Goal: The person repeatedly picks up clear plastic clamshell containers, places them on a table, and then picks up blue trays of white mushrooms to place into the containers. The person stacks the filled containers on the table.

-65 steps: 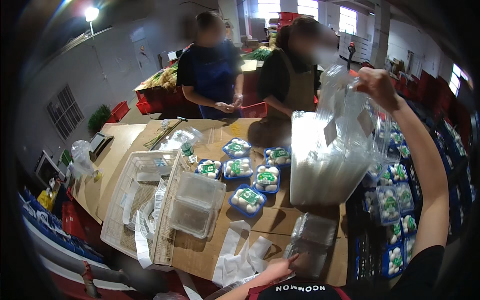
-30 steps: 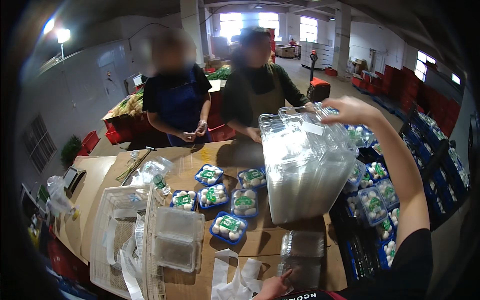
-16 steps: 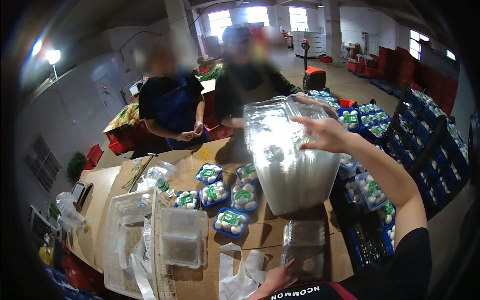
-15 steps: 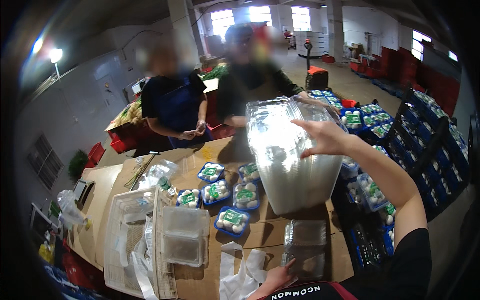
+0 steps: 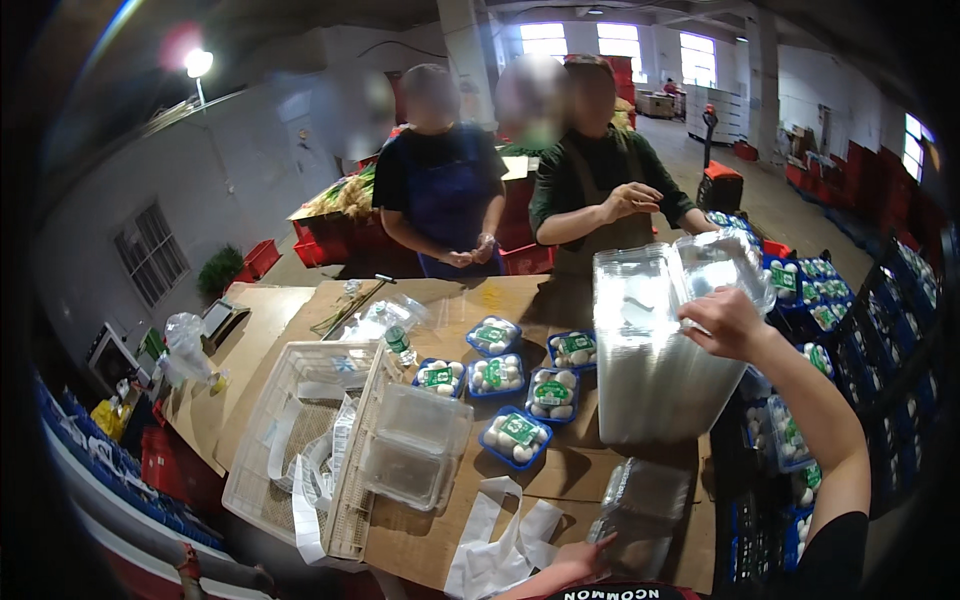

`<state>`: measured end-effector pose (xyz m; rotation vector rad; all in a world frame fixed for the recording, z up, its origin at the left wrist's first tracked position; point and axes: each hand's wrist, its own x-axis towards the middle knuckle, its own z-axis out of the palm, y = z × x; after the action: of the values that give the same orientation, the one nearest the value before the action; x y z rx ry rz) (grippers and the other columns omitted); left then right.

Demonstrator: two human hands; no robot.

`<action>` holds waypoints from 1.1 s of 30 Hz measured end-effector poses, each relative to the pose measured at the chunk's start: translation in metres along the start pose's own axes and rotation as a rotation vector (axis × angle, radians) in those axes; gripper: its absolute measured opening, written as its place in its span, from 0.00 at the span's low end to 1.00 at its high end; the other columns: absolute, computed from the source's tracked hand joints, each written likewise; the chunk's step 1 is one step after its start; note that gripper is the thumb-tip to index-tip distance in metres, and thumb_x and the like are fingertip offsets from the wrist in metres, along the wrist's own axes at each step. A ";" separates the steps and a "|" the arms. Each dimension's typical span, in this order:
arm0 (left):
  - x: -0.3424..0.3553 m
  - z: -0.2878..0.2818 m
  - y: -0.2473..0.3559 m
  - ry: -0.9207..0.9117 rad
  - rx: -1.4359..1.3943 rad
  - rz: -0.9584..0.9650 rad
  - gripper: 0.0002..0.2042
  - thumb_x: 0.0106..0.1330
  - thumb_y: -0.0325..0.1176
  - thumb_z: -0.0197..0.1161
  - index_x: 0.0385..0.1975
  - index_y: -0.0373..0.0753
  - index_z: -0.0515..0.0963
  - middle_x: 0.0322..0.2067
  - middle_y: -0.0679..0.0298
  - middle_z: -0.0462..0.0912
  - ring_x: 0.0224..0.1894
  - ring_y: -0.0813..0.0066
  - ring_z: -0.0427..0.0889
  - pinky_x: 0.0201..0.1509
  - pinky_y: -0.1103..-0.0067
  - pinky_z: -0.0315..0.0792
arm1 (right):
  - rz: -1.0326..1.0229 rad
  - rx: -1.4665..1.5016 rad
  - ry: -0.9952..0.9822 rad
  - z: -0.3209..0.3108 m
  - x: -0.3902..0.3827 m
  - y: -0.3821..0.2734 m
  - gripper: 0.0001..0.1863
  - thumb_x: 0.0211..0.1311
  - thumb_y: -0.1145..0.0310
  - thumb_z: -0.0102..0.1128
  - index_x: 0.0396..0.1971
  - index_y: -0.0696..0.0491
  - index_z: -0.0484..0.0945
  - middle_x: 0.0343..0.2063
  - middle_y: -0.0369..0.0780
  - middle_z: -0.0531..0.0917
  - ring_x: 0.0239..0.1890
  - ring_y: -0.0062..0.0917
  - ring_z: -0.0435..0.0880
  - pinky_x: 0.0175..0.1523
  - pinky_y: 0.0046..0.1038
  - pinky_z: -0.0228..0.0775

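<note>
Containers (image 5: 652,375) nested tall want a light touch — right hand (image 5: 728,324) curls at their edge, left hand (image 5: 580,562) at a clear box (image 5: 648,490), grips unclear.

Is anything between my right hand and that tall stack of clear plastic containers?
Nothing visible. Your bare right hand is at the right side of the tall clear plastic container stack, though exact contact is unclear. The blue trays of white mushrooms on the brown tabletop lie to its left.
</note>
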<state>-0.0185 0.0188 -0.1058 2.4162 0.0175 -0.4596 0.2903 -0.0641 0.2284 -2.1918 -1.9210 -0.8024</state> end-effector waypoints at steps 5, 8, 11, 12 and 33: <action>-0.007 -0.022 0.017 -0.098 0.024 -0.059 0.35 0.53 0.58 0.53 0.62 0.61 0.50 0.29 0.50 0.79 0.31 0.54 0.79 0.32 0.66 0.71 | 0.038 -0.022 -0.073 0.024 -0.018 -0.008 0.20 0.49 0.56 0.59 0.41 0.51 0.71 0.21 0.39 0.77 0.24 0.30 0.78 0.28 0.29 0.70; 0.003 -0.010 0.004 -0.133 0.112 -0.142 0.36 0.51 0.62 0.52 0.61 0.60 0.52 0.30 0.51 0.79 0.33 0.55 0.79 0.34 0.67 0.71 | 0.118 -0.017 0.031 0.042 -0.017 -0.002 0.25 0.47 0.46 0.57 0.40 0.50 0.73 0.18 0.39 0.77 0.21 0.29 0.79 0.26 0.28 0.69; 0.002 -0.011 0.008 -0.109 0.137 -0.195 0.35 0.50 0.64 0.51 0.60 0.64 0.55 0.28 0.52 0.80 0.31 0.55 0.80 0.33 0.67 0.72 | 0.126 -0.077 0.029 0.038 -0.016 -0.013 0.23 0.48 0.45 0.54 0.33 0.50 0.72 0.16 0.39 0.76 0.20 0.31 0.78 0.24 0.30 0.69; 0.007 0.002 -0.007 -0.092 0.158 -0.191 0.34 0.50 0.64 0.51 0.59 0.65 0.56 0.29 0.52 0.80 0.31 0.55 0.80 0.33 0.67 0.72 | 0.090 -0.014 0.128 0.040 -0.016 -0.019 0.22 0.48 0.45 0.54 0.28 0.50 0.70 0.14 0.38 0.75 0.19 0.32 0.77 0.23 0.31 0.67; -0.054 -0.019 -0.003 0.526 -0.449 -0.209 0.17 0.55 0.42 0.61 0.34 0.32 0.73 0.19 0.59 0.74 0.20 0.69 0.71 0.26 0.73 0.67 | 0.583 1.285 -0.262 0.161 -0.213 -0.262 0.21 0.53 0.52 0.55 0.38 0.55 0.74 0.33 0.42 0.78 0.39 0.32 0.76 0.44 0.30 0.65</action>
<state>-0.0631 0.0391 -0.0763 2.0275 0.5463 0.0984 0.0797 -0.1362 -0.0724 -1.7475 -1.0997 0.6795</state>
